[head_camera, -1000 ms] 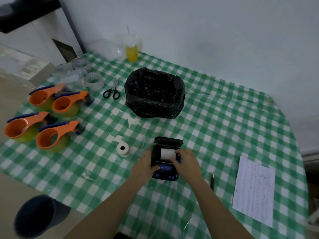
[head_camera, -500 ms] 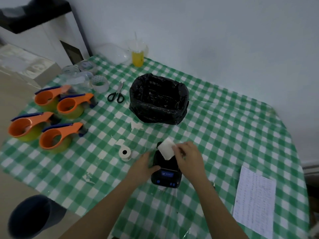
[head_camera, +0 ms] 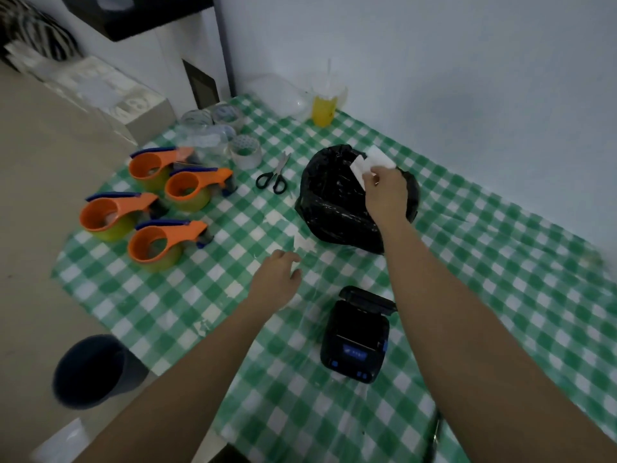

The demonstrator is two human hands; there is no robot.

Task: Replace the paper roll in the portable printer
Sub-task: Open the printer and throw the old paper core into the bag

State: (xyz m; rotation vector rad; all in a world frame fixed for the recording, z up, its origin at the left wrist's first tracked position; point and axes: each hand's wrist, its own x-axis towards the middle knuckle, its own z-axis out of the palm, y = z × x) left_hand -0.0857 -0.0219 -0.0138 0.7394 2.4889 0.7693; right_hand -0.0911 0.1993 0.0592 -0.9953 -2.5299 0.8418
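The black portable printer (head_camera: 355,339) lies on the green checked tablecloth (head_camera: 500,295) with its lid flipped open; no paper shows in its bay. My right hand (head_camera: 385,192) grips a white piece of old paper (head_camera: 370,162) over the mouth of the black-bagged bin (head_camera: 330,202). My left hand (head_camera: 277,279) hovers low over the cloth to the left of the printer, fingers loosely spread and holding nothing. It covers the spot where the small white roll lay; only a white sliver (head_camera: 295,300) shows at its edge. A white paper scrap (head_camera: 302,243) lies just beyond its fingertips.
Several orange tape dispensers (head_camera: 157,212) stand at the left, with clear tape rolls (head_camera: 245,152) and black scissors (head_camera: 272,178) behind them. A yellow drink cup (head_camera: 324,108) stands by the wall. A dark round bin (head_camera: 90,370) sits off the table's near left edge.
My right hand lifted the white paper out of the printer and carried it away to above the black bin. My left hand left the printer and moved left and forward.
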